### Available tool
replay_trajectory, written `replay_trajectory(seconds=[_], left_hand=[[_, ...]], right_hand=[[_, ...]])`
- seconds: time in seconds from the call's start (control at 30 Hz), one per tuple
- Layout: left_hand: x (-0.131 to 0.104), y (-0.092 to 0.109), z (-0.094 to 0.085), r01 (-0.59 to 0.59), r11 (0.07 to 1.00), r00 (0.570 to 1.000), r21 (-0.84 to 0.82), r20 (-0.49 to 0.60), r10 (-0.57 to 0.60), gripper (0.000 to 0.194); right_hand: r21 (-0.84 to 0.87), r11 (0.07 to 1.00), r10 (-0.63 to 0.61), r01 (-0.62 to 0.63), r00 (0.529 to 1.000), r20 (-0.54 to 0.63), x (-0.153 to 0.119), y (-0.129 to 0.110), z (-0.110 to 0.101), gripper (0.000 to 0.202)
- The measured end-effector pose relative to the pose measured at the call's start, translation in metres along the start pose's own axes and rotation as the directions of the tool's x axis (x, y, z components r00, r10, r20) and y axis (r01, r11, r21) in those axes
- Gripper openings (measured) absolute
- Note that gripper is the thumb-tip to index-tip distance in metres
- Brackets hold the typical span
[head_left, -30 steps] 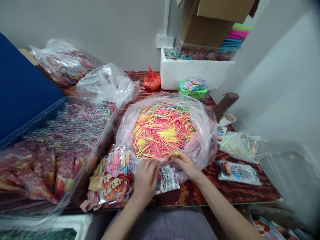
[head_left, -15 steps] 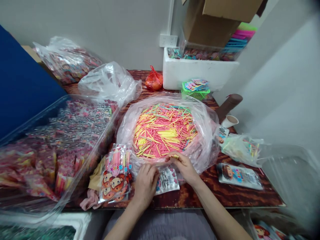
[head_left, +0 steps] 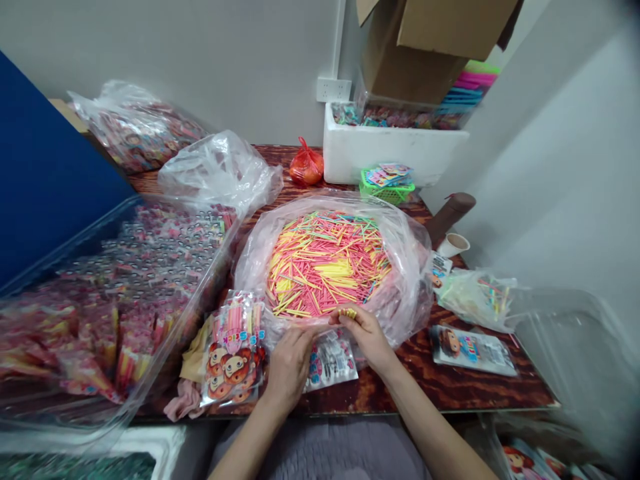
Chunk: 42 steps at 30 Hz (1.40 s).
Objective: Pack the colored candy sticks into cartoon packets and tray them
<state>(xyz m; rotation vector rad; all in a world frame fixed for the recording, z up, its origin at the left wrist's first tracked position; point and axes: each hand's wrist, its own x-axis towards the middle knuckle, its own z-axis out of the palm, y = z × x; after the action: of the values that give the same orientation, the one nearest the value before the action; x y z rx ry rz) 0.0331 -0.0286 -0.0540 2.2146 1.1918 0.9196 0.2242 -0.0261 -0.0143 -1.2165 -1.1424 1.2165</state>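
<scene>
A clear plastic bag (head_left: 407,293), its rim rolled open, holds a heap of thin pink, yellow and green sticks (head_left: 325,263). At its near edge, my right hand (head_left: 369,337) is closed round a small bundle of sticks (head_left: 349,313), whose yellowish ends show above the fingers. My left hand (head_left: 290,363) is closed beside it, fingertips close to the bag's front rim; what it grips is hidden. Beneath and between both hands lies a printed silver packet (head_left: 333,360). Filled packets with cartoon faces (head_left: 234,360) are stacked left of my left hand.
A clear bin (head_left: 187,320) full of packed sachets stands at left. Behind the heap are a red bag (head_left: 306,167), a green basket (head_left: 387,192) and a white foam box (head_left: 395,147). A brown flask (head_left: 453,215), paper cup (head_left: 454,245) and flat packets (head_left: 473,350) sit at right.
My left hand's fingers have stretched slightly towards my right hand at the bag's edge. The right hand keeps its bundle. The whole view has shifted a little.
</scene>
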Motion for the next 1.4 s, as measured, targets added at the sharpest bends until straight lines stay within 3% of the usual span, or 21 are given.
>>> replay_trajectory(seconds=[0.07, 0.13, 0.23, 0.33, 0.43, 0.53, 0.7, 0.9, 1.03, 1.2, 1.3, 1.4], left_hand=[[0.001, 0.005, -0.007, 0.073, 0.984, 0.996, -0.162, -0.037, -0.08, 0.034], [0.004, 0.01, -0.015, 0.198, 0.921, 0.97, -0.335, -0.068, -0.233, 0.03], [0.01, 0.019, -0.027, 0.365, 0.746, 0.87, -0.557, -0.081, -0.486, 0.02], [0.016, 0.026, -0.036, 0.412, 0.625, 0.795, -0.663, -0.073, -0.602, 0.025], [0.017, 0.032, -0.04, 0.427, 0.608, 0.786, -0.669, -0.057, -0.615, 0.031], [0.015, 0.031, -0.036, 0.456, 0.612, 0.804, -0.646, 0.004, -0.594, 0.034], [0.012, 0.016, -0.028, 0.479, 0.599, 0.828, -0.642, 0.103, -0.552, 0.021], [0.018, 0.012, -0.033, 0.457, 0.465, 0.775, -0.758, 0.083, -0.627, 0.022], [0.021, 0.019, -0.035, 0.479, 0.477, 0.737, -0.737, 0.043, -0.675, 0.037], [0.021, 0.025, -0.038, 0.476, 0.537, 0.798, -0.696, 0.084, -0.597, 0.033], [0.016, 0.02, -0.039, 0.469, 0.448, 0.801, -0.761, 0.153, -0.579, 0.023], [0.009, 0.01, -0.037, 0.471, 0.368, 0.746, -0.802, 0.14, -0.651, 0.024]], right_hand=[[-0.009, 1.0, -0.012, 0.012, 1.0, -0.017, 0.0, 0.0, -0.001, 0.015], [-0.002, 1.0, -0.009, 0.009, 0.999, -0.037, -0.001, 0.0, -0.002, 0.015], [0.03, 1.0, 0.012, -0.011, 0.999, -0.049, -0.002, 0.0, -0.003, 0.017], [0.05, 0.999, 0.02, -0.017, 0.999, -0.046, -0.004, 0.002, -0.001, 0.018], [0.042, 0.999, 0.013, -0.011, 0.999, -0.03, -0.005, 0.004, 0.002, 0.017], [0.018, 1.0, 0.005, -0.005, 1.0, -0.018, -0.006, 0.005, 0.003, 0.015], [-0.003, 1.0, -0.01, 0.01, 1.0, -0.018, -0.008, 0.006, 0.005, 0.013], [0.01, 1.0, 0.008, -0.007, 1.0, -0.03, -0.008, 0.008, 0.007, 0.012], [-0.012, 1.0, 0.018, -0.018, 1.0, -0.025, -0.008, 0.01, 0.009, 0.012], [-0.018, 1.0, 0.013, -0.013, 0.999, -0.03, -0.008, 0.011, 0.009, 0.013], [-0.005, 1.0, 0.012, -0.012, 0.999, -0.042, -0.008, 0.012, 0.008, 0.013], [-0.001, 1.0, 0.016, -0.016, 0.998, -0.056, -0.008, 0.013, 0.008, 0.013]])
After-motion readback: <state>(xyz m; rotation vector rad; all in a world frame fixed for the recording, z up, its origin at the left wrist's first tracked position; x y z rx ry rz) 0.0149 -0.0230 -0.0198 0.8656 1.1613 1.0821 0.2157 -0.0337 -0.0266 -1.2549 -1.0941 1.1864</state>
